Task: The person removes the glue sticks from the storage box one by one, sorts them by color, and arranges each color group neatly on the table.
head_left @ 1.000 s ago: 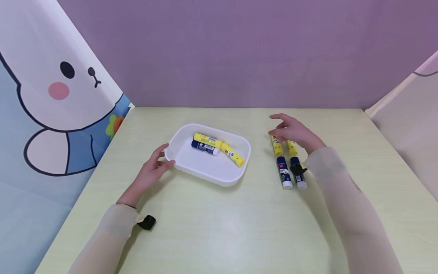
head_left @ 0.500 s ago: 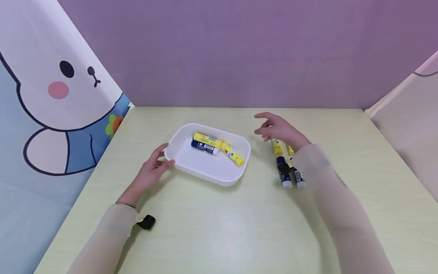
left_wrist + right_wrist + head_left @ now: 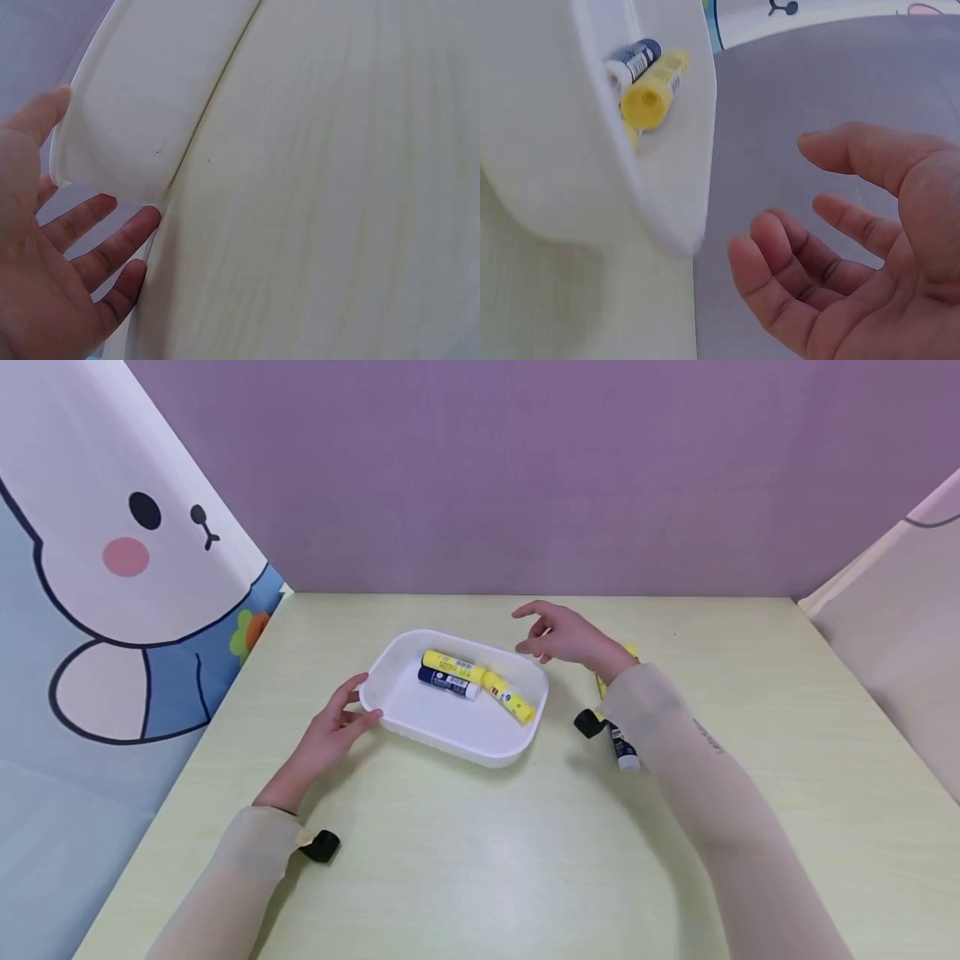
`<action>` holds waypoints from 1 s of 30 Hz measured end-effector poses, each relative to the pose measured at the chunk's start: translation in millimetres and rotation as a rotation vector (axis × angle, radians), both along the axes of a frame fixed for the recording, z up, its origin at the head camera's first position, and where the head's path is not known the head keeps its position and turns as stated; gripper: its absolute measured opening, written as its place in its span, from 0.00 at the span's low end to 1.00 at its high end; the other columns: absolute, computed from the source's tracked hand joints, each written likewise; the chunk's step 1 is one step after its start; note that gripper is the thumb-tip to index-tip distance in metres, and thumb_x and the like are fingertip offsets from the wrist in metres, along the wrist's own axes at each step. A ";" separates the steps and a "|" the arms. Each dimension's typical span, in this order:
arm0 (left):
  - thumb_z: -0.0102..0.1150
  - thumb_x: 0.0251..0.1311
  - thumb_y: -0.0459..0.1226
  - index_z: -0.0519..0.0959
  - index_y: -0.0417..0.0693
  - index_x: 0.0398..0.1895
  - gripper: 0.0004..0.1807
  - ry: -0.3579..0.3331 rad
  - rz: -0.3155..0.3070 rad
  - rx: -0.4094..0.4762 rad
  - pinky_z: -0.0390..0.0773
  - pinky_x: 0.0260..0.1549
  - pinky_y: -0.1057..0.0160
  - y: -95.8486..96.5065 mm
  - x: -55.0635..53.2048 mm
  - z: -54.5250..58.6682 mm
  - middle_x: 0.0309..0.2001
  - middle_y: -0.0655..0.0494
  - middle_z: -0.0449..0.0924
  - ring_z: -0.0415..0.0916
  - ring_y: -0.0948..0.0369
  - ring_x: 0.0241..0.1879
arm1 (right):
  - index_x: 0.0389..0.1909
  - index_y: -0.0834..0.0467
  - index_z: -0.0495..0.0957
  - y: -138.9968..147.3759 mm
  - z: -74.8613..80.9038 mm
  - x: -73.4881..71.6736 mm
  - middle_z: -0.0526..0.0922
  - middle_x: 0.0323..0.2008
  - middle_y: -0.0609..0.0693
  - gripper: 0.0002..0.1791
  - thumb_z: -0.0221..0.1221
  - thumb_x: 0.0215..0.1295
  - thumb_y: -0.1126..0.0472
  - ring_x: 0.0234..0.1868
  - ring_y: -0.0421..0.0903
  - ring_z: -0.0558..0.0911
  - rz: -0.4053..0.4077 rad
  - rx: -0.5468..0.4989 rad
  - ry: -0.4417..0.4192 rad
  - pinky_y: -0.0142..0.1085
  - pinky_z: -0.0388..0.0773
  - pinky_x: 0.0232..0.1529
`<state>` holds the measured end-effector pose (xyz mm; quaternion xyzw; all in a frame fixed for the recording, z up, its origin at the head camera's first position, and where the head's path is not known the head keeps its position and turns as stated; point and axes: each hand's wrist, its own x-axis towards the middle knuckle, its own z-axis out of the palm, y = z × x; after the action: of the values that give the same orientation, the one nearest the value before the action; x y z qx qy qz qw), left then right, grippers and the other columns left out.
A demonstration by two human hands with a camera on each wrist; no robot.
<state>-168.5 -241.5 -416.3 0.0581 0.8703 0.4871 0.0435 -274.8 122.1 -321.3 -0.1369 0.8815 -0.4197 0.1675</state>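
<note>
Your left hand (image 3: 330, 731) is at the 9 o'clock end of the white rounded-rectangular plastic tray (image 3: 438, 722), holding its corner loosely with thumb and index finger set wide apart; the left wrist view shows the thumb tip on the rim and the other fingers spread along the outside, only gently bent. Your right hand (image 3: 566, 633) hovers just off the tray at 2 o'clock, with a clear gap between thumb and lightly curved fingers, and has hold of nothing; in the right wrist view the tray wall lies at 9 o'clock from those fingers, near but apart, and the sticks inside it lie at about 10 o'clock. Seen from your head, the tray holds a yellow cylindrical glue stick (image 3: 453, 667), lying towards its 12 o'clock side; a navy-blue glue stick with a white end (image 3: 448, 682), right alongside at 6 o'clock from the first; and a second yellow glue stick (image 3: 508, 696), slanting towards 4 o'clock and the closest of the three to your right fingers, at 7 to 8 o'clock from them. Out on the pale wood-grain table (image 3: 480, 852), a navy-blue glue stick (image 3: 624, 749) shows at 5 o'clock from your right hand, half covered by your right sleeve (image 3: 675, 752); bits of yellow stick (image 3: 602, 687) peek out on both sides of that wrist, mostly hidden.
</note>
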 end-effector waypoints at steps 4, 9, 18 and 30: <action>0.55 0.72 0.48 0.51 0.57 0.79 0.37 -0.001 -0.004 -0.001 0.73 0.41 0.56 0.8 -0.4 0.5 0.67 0.39 0.65 0.75 0.44 0.50 | 0.70 0.52 0.67 -12.7 1.8 0.4 0.75 0.42 0.57 0.33 0.65 0.65 0.62 0.39 0.53 0.78 0.038 -0.007 -0.002 0.46 0.79 0.47; 0.55 0.72 0.48 0.51 0.57 0.79 0.37 0.001 -0.005 -0.004 0.73 0.41 0.56 0.8 -1.5 -0.2 0.67 0.39 0.65 0.75 0.44 0.50 | 0.69 0.52 0.67 -29.2 2.8 0.6 0.77 0.42 0.57 0.32 0.65 0.65 0.63 0.41 0.53 0.79 0.101 0.000 -0.008 0.43 0.80 0.44; 0.55 0.72 0.48 0.51 0.57 0.79 0.37 -0.003 -0.004 -0.006 0.73 0.40 0.56 0.0 -1.4 -1.5 0.67 0.39 0.65 0.75 0.44 0.51 | 0.70 0.51 0.66 -52.5 -5.4 -4.6 0.79 0.49 0.56 0.33 0.65 0.65 0.62 0.47 0.52 0.80 0.165 0.085 -0.065 0.44 0.78 0.51; 0.54 0.73 0.49 0.50 0.57 0.79 0.38 -0.015 0.001 -0.009 0.73 0.41 0.57 -0.9 0.0 0.0 0.67 0.40 0.65 0.75 0.44 0.51 | 0.71 0.46 0.66 -73.3 -8.6 -4.4 0.78 0.55 0.50 0.35 0.66 0.64 0.58 0.54 0.48 0.78 0.155 0.317 -0.067 0.47 0.71 0.59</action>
<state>-168.5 -242.5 -416.3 0.0540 0.8722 0.4836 0.0502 -279.2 48.8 -329.9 -0.1622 0.9174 -0.2655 0.2481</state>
